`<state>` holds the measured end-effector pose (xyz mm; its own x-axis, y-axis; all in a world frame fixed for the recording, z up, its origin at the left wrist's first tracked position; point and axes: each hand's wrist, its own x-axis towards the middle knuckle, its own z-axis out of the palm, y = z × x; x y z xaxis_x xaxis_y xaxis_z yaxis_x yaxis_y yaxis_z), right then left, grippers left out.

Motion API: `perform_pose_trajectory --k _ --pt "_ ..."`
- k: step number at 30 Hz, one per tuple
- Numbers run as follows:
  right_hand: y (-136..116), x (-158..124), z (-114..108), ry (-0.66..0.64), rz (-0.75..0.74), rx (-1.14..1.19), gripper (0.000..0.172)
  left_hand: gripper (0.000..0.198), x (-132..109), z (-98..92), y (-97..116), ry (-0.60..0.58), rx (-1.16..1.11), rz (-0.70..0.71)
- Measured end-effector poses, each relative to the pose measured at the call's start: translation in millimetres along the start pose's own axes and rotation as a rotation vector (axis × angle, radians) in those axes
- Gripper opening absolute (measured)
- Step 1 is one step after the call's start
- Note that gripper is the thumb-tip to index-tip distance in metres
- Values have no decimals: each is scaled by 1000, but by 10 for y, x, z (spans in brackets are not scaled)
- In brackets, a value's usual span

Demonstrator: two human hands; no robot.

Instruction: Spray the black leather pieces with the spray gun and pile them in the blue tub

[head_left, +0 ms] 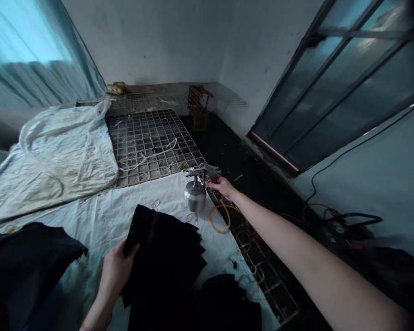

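My right hand point(223, 187) reaches forward and is closed around the handle of a metal spray gun point(195, 193), whose silver cup is at the edge of the white sheet point(100, 211). A yellowish hose point(224, 225) loops below the gun's handle. With fingers and thumb pinched, my left hand point(117, 264) grips the left edge of a stack of black fabric pieces point(165, 253) with stepped, jagged corners on its right side. More black fabric pieces point(227, 301) lie at the lower right of that stack.
Another black cloth point(31, 266) lies at the left. Beyond the sheet are a crumpled white cover point(55, 156) and a wire grid point(152, 142) with loose cord on it. A small wooden stool point(198, 108) stands behind. A framed door point(331, 92) and dark cables are on the right.
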<state>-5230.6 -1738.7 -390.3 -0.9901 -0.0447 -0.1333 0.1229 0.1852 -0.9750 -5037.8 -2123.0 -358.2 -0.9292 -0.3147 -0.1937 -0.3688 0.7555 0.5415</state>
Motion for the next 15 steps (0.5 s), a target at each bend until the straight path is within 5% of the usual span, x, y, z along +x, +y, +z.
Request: perform_pose_trajectory --k 7,10,13,15 --pt "77 -77 -127 10 -17 49 51 36 -157 -102 204 16 -63 86" --pt "-14 -129 -223 163 -63 -58 53 35 -218 -158 354 26 -66 112" --pt "-82 -385 -202 331 -159 -156 48 34 -319 -213 506 15 -90 146" --pt "-65 -654 -52 235 -266 -275 49 33 -425 -252 603 -20 -121 186"
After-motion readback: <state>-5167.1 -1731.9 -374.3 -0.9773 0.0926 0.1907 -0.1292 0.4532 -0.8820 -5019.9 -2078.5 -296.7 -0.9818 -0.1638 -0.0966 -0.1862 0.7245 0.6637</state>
